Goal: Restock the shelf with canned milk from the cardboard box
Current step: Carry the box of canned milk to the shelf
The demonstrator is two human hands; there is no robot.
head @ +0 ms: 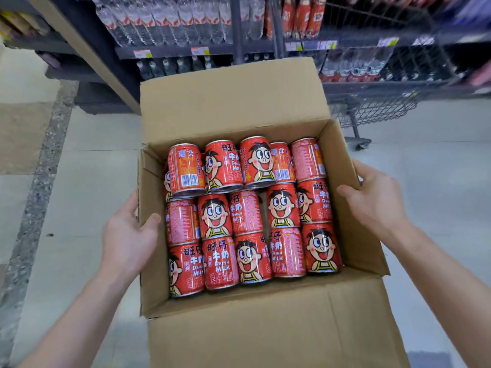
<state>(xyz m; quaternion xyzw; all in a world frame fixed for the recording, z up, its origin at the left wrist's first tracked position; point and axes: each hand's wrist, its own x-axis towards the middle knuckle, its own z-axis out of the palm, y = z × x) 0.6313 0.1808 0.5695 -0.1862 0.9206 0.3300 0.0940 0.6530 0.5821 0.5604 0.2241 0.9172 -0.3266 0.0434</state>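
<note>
Head view: an open box [265, 328] of canned milk, held in front of a shelf. Nearest the viewer, the near flap is folded outward and flat. The box is held at its two sides.

The left hand [130, 235] is set against the left wall, with its thumb hooked over the rim and into the box. Its fingers are hidden outside the wall, so their curl cannot be told. The right hand [372, 200] is laid on the right flap, thumb on top and pointing inward. Its fingers pass over the flap's outer edge and are mostly out of sight.

Inside, the cans [247, 213] are laid on their sides in three rows of five, so fifteen are counted in a complete top layer. Slivers of further cans are seen beneath at the left edge; a lower layer is likely, but its number is hidden.

A full box is judged heavy, and its cardboard walls and flaps soft enough to buckle. Support is best taken under the base, not by the flaps. Each can is stiff, smooth and round, apt to roll or slip and to dent if dropped, and is best grasped round the body.

Beyond the upright far flap, one wire cart [377, 110] stands on the floor [93, 181]. Behind it is the shelf [202, 51], stocked with bottles [159, 22] on at least two tiers.
</note>
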